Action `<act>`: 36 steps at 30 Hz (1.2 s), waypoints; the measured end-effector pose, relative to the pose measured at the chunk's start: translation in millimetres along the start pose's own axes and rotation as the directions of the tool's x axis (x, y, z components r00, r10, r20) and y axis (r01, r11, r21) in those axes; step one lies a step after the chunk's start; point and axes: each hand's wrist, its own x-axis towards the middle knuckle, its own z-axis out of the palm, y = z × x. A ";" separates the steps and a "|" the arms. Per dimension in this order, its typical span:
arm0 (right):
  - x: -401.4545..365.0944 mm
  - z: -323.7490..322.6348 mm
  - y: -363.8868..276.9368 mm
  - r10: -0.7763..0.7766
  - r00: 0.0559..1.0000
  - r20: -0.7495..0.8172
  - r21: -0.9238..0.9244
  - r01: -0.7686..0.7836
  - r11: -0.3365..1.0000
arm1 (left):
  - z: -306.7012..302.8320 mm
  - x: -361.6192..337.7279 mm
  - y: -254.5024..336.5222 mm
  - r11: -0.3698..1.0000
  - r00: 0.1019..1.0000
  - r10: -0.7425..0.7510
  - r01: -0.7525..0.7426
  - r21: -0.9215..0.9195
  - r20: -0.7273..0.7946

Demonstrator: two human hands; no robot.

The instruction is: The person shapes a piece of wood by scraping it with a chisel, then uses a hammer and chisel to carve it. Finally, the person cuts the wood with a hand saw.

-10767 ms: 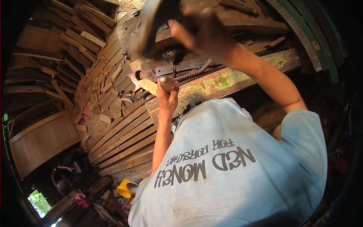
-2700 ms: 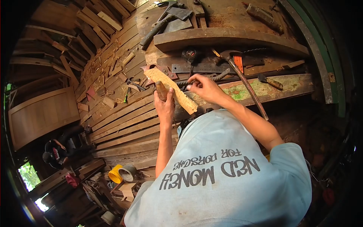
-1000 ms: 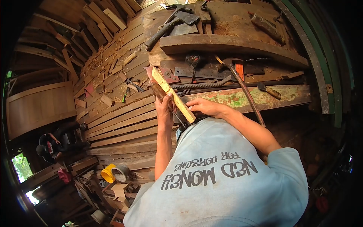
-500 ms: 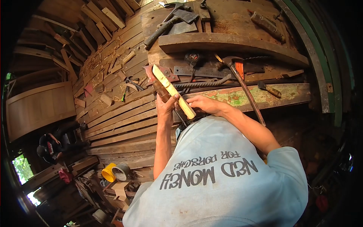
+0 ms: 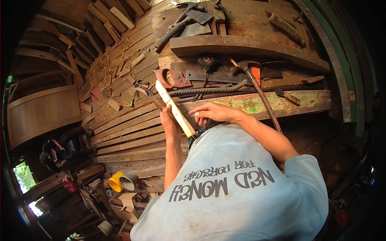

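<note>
My left hand (image 5: 171, 124) is closed around a pale, roughly cut wood strip (image 5: 175, 110) and a darker brown piece (image 5: 160, 104) lying beneath it. The strip slants from upper left down toward my shirt. Just right of it is my right hand (image 5: 211, 112), its index finger stretched toward the strip and the other fingers loosely bent, with nothing visible in it. Beyond the strip's upper end lies a saw with a red handle (image 5: 177, 80), and a twisted metal bar (image 5: 213, 89) runs to its right.
A hammer (image 5: 261, 90), a tape measure (image 5: 205, 61) and a small chisel-like tool (image 5: 287, 96) lie on the bench. A thick curved board (image 5: 249, 48) stretches behind them. Another person (image 5: 54, 154) is at far left, near a yellow bucket (image 5: 115, 182).
The wood pieces and my left hand have moved down and left, uncovering the saw handle. My right hand has shifted slightly left, its index finger now extended.
</note>
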 end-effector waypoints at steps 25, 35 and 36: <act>9.2 11.3 -15.5 -0.150 0.965 -0.217 -0.476 0.030 0.879 | 15.4 -5.2 -12.1 0.919 0.998 0.060 -0.061 0.390 0.013; -25.2 -28.8 -43.5 -0.455 0.696 -0.555 -0.430 0.229 0.873 | 58.3 -8.2 -31.6 0.222 0.800 0.310 -0.586 0.780 0.513; -28.7 -30.5 -48.1 -0.465 0.674 -0.575 -0.455 0.209 0.866 | 61.5 -9.7 -34.0 0.165 0.775 0.295 -0.618 0.769 0.560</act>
